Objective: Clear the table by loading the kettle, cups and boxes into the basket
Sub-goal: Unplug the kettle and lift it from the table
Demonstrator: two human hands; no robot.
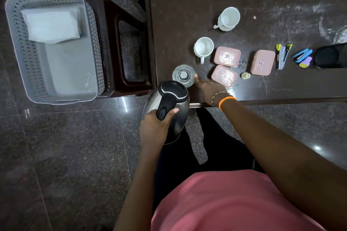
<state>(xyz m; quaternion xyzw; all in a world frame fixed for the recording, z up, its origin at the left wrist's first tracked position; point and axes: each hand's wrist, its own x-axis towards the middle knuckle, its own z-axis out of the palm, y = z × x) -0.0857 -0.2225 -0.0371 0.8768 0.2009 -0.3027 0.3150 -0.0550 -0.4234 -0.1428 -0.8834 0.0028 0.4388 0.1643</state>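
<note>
My left hand (pixel 155 125) grips the black handle of a steel kettle (pixel 179 116), held just off the table's near left corner. My right hand (pixel 207 85) lies open on the table, fingertips beside a clear glass cup (pixel 183 75). Two white cups stand further back, one nearer (pixel 203 47) and one at the rear (pixel 229 18). Three pink boxes lie to the right: two side by side (pixel 227 56), (pixel 223 76) and one apart (pixel 262 62). The grey basket (pixel 24 47) sits on a stool at the left, holding a white packet (pixel 51 24).
A dark table (pixel 187 15) holds staplers (pixel 282 55), (pixel 302 54), a small yellow bottle (pixel 245 75), a purple roll (pixel 305 61) and a black object (pixel 330 58) at the right. A dark wooden stool (pixel 112 47) stands between basket and table. Polished stone floor lies below.
</note>
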